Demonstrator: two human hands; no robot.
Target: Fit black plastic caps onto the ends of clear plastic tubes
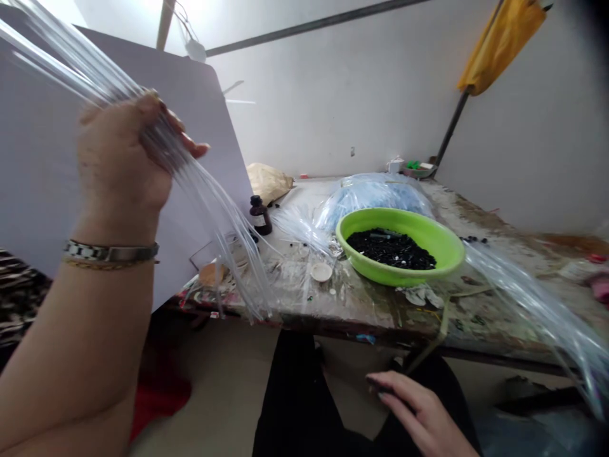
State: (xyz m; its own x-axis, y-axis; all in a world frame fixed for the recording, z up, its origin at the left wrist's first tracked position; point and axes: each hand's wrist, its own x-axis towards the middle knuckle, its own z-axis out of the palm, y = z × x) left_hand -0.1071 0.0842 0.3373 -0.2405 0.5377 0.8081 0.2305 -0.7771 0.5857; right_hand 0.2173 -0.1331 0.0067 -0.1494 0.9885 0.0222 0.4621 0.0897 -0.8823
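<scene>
My left hand, raised at the left, is closed around a bundle of thin clear plastic tubes. Their lower ends hang over the front edge of the workbench; the upper ends leave the picture at top left. Low in the view, above my lap, the fingers of my right hand are pinched on a small black piece, too small to name exactly. A lime green basin on the bench holds many small black parts, with a few whitish bits among them.
More clear tubes lie on the bench at its middle and right. Behind the basin sits a large bluish plastic-wrapped bundle. A dark bottle and a small white dish stand left of it. A pale board rises at left.
</scene>
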